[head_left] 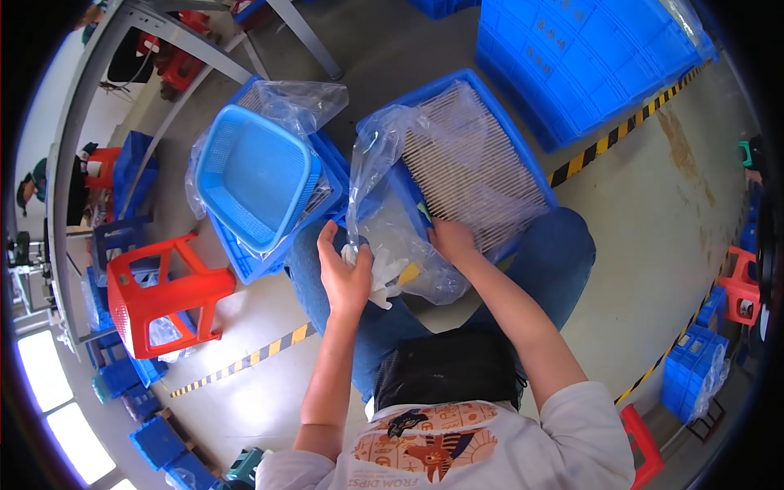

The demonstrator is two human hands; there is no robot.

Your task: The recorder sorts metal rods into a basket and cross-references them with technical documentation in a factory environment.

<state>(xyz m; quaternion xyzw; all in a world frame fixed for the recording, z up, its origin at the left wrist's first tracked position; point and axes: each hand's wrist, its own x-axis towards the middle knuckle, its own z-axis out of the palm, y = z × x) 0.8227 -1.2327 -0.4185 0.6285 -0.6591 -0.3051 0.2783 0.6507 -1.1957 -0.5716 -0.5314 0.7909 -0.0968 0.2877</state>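
Pinches a clear bag (374,155) and a crumpled white piece (386,279) in the left hand (347,276). Rests the right hand (452,241), the nearer, at the blue crate (506,135); cannot tell its grip. Has the bag trailing right and far over the crate, elongated far-left to near-right. Shows printing on the far-right blue stack (563,73) and shirt (433,445).

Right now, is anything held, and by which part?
Left hand: the clear bag, by its edge, and a white piece, by its end. Right hand: cannot tell.
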